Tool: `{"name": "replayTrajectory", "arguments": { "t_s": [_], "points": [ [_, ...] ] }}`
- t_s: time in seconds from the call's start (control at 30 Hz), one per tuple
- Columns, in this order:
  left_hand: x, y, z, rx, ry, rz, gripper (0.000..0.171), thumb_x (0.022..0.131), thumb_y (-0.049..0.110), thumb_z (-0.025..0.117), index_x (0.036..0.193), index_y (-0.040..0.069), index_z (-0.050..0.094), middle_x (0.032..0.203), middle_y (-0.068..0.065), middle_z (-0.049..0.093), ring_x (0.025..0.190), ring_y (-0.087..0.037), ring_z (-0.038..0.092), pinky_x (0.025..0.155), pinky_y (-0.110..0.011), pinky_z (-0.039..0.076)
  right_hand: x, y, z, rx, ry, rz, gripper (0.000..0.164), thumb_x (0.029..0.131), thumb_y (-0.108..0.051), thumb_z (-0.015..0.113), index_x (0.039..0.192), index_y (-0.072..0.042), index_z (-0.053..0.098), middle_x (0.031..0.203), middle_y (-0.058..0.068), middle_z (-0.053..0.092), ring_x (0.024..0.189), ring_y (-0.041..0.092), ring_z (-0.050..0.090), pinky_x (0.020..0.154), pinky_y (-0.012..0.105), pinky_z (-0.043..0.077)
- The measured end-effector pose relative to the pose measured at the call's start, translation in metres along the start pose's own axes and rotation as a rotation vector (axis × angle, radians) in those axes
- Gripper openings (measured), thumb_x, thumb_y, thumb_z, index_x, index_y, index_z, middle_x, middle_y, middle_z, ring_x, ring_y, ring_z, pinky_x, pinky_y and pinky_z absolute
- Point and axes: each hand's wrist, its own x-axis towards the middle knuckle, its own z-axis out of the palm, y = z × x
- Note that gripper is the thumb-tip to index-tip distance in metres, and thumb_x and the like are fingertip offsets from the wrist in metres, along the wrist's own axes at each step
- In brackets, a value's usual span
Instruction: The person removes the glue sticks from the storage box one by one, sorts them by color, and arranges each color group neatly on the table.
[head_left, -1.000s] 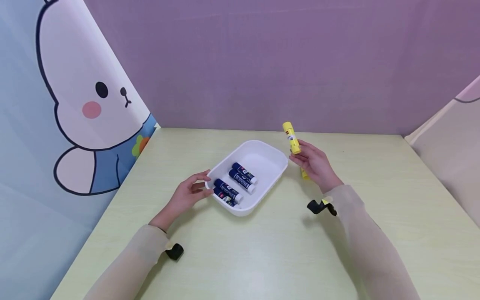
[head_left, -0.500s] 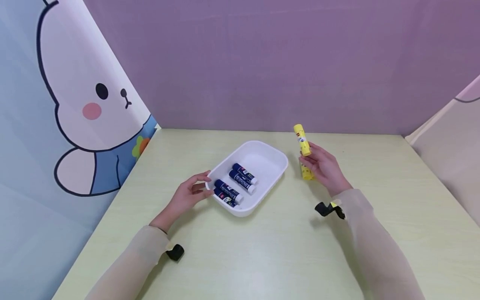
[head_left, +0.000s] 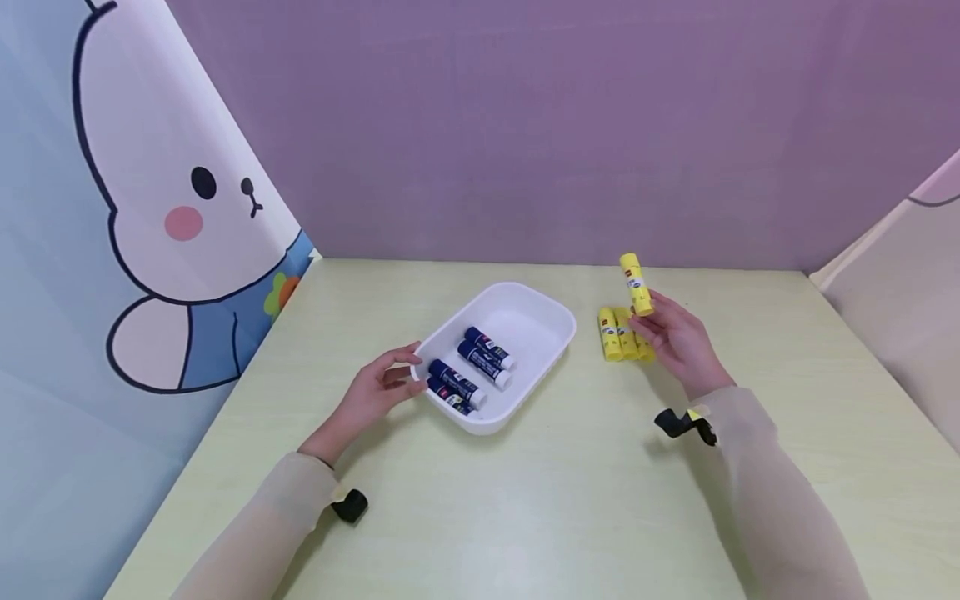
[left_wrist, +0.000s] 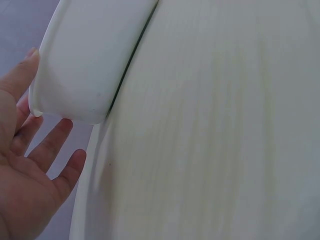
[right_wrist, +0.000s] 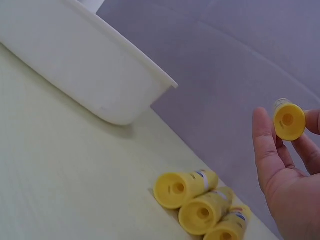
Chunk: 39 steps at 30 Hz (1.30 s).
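Note:
Between the thumb and fingers of my right hand (head_left: 684,346) is a yellow glue stick (head_left: 636,284), raised above the table and tilted. Its round base faces the camera in the right wrist view. Just below, three yellow glue sticks (head_left: 610,335) lie side by side on the table, partly covered by the hand in the head view. My left hand (head_left: 378,387) holds the left end of a white plastic tray (head_left: 536,321), thumb and fingertips at its rim. Inside the tray lie several dark blue glue sticks (head_left: 480,363) with white ends, grouped towards the left end.
The pale wooden table (head_left: 495,517) ends at a purple curtain (head_left: 525,133) behind. A cartoon-printed cloth (head_left: 172,275) hangs on the left, and a pale cloth (head_left: 900,317) on the right. Black straps with small mounts sit at both wrists.
My right hand has moved to the right with its yellow glue stick, away from the tray, uncovering the yellow glue sticks on the table. The left hand and tray have stayed put.

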Motion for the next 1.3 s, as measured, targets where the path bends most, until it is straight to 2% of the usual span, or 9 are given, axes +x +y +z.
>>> {"name": "replayTrajectory", "arguments": {
  "t_s": [0.1,0.23,0.5,0.7,0.87,0.93,1.07,1.13,1.3],
  "points": [
    [0.000,0.000,0.000,-0.008,0.000,0.004,0.036,0.091,0.000,0.070,0.124,-0.003,0.056,0.157,-0.016,0.036,0.123,-0.044,0.054,0.090,-0.030,0.056,-0.002,-0.003,-0.007,0.012,-0.001,0.000,0.020,0.101,-0.006,0.057,0.119,-0.011,0.064,0.118,0.013,0.058,0.102,0.020,0.065,0.097,0.028,0.052],
    [0.001,-0.001,0.000,-0.011,0.001,0.003,0.035,0.091,-0.001,0.069,0.124,-0.003,0.056,0.156,-0.016,0.036,0.124,-0.045,0.054,0.090,-0.030,0.056,-0.005,-0.005,-0.016,0.005,0.002,0.005,0.020,0.102,-0.006,0.056,0.119,-0.011,0.064,0.114,0.013,0.062,0.102,0.019,0.066,0.097,0.027,0.051],
    [0.001,-0.001,0.000,-0.010,0.000,0.015,0.035,0.091,-0.002,0.069,0.124,-0.004,0.056,0.156,-0.017,0.037,0.123,-0.045,0.055,0.090,-0.029,0.056,-0.012,-0.006,-0.032,-0.031,0.005,0.013,0.064,0.104,-0.009,0.053,0.158,-0.010,0.018,0.117,0.013,0.060,0.109,0.018,0.062,0.102,0.025,0.047],
    [0.002,-0.003,0.000,-0.014,0.001,0.023,0.034,0.091,-0.004,0.069,0.123,-0.005,0.056,0.155,-0.018,0.037,0.122,-0.046,0.055,0.090,-0.028,0.056,-0.015,-0.006,-0.045,0.039,0.045,0.039,0.059,0.103,-0.010,0.054,0.156,-0.013,0.028,0.126,0.016,0.054,0.118,0.020,0.058,0.106,0.027,0.044],
    [0.001,-0.001,0.000,-0.010,0.000,0.024,0.034,0.091,-0.003,0.068,0.123,-0.005,0.056,0.156,-0.019,0.036,0.122,-0.046,0.054,0.090,-0.028,0.056,-0.020,-0.006,-0.051,0.057,0.117,0.082,0.071,0.100,-0.012,0.060,0.159,-0.017,0.019,0.131,0.011,0.047,0.124,0.017,0.054,0.105,0.025,0.045],
    [0.001,-0.001,0.000,-0.007,0.001,0.021,0.034,0.092,-0.003,0.069,0.123,-0.005,0.056,0.156,-0.018,0.037,0.122,-0.046,0.055,0.090,-0.028,0.056,-0.022,-0.006,-0.052,0.064,0.135,0.099,0.067,0.100,-0.013,0.061,0.157,-0.018,0.027,0.131,0.011,0.047,0.123,0.017,0.054,0.104,0.025,0.045],
    [0.001,-0.001,0.001,-0.017,-0.004,0.018,0.034,0.091,-0.003,0.069,0.123,-0.005,0.056,0.156,-0.018,0.037,0.122,-0.045,0.055,0.091,-0.029,0.055,-0.024,-0.006,-0.055,0.089,0.144,0.121,0.034,0.101,-0.011,0.058,0.134,-0.013,0.053,0.126,0.014,0.048,0.115,0.020,0.060,0.105,0.026,0.045],
    [0.002,-0.002,0.001,-0.021,-0.006,0.016,0.035,0.091,-0.004,0.069,0.123,-0.005,0.056,0.156,-0.018,0.037,0.123,-0.045,0.055,0.091,-0.029,0.055,-0.025,-0.007,-0.056,0.099,0.150,0.138,0.020,0.103,-0.011,0.055,0.122,-0.009,0.056,0.124,0.014,0.048,0.111,0.022,0.062,0.105,0.027,0.045],
    [0.002,-0.001,0.001,-0.008,0.004,0.003,0.035,0.091,-0.003,0.069,0.123,-0.004,0.056,0.156,-0.017,0.037,0.123,-0.045,0.054,0.092,-0.029,0.055,-0.023,-0.011,-0.056,0.077,0.168,0.185,0.019,0.103,-0.010,0.053,0.121,-0.007,0.053,0.121,0.015,0.050,0.106,0.024,0.065,0.104,0.028,0.046]
  ]
}}
